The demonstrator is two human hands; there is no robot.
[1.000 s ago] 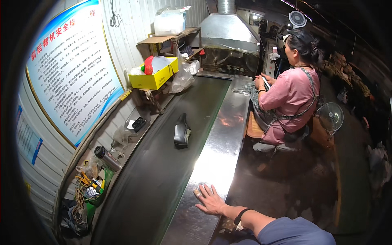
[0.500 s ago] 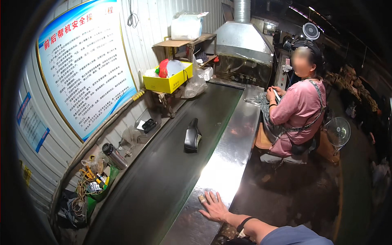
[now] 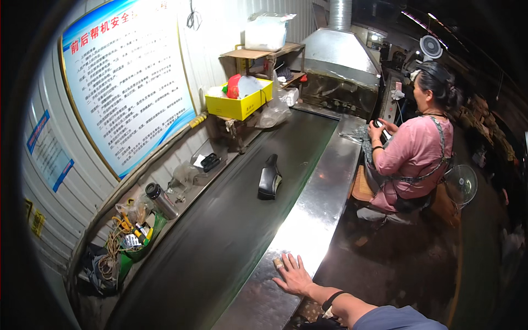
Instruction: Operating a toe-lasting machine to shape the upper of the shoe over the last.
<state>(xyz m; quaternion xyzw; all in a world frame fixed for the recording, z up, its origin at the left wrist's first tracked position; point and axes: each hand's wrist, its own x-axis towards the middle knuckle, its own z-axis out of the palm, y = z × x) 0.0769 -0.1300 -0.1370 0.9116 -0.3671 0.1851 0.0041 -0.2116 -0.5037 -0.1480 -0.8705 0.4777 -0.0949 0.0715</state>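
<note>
My right hand (image 3: 296,276) rests palm down on the shiny metal ledge (image 3: 308,215) beside the belt. Its fingers are spread and nothing is in them; one finger wears a bandage. A dark band circles the wrist. Farther up, out of reach of the hand, a black shoe (image 3: 269,179) lies on the dark conveyor belt (image 3: 220,220). My left hand is out of view.
A seated co-worker in pink (image 3: 418,143) holds a small dark thing at right. A metal hood (image 3: 341,55) covers the belt's far end. Along the left wall stand a yellow box (image 3: 239,104), a flask (image 3: 161,201) and a tool bag (image 3: 135,236).
The view has shifted, so the scene sits slightly right and higher. The co-worker's head has turned to profile. My right hand stays spread on the ledge.
</note>
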